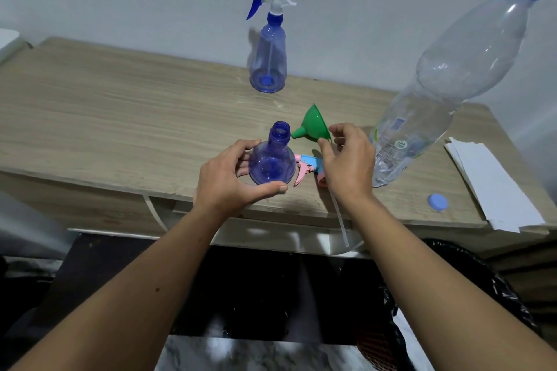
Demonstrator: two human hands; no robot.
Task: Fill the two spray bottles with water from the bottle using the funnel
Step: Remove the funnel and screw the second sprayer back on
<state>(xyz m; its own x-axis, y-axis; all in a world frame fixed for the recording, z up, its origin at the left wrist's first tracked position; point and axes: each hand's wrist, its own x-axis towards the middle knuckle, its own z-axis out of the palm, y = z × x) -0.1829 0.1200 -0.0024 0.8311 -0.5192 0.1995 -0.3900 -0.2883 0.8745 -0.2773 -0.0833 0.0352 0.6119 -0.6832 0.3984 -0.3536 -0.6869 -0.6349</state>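
Observation:
An open blue spray bottle (272,161) stands near the table's front edge, its neck uncapped. My left hand (229,178) grips its base. My right hand (346,159) pinches the rim of a green funnel (312,126), which is tilted with its spout pointing at the bottle's neck, just beside it. The bottle's pink and blue spray head (307,167) lies on the table between my hands, its tube (339,214) hanging over the edge. A second blue spray bottle (268,62) with a white and blue head stands at the back. A big clear water bottle (437,84), uncapped, stands at right.
A blue bottle cap (437,202) lies near the front right edge of the wooden table (120,117). White paper sheets (494,184) lie at the far right. A wall rises right behind the table. A black bin bag (470,295) sits below at right.

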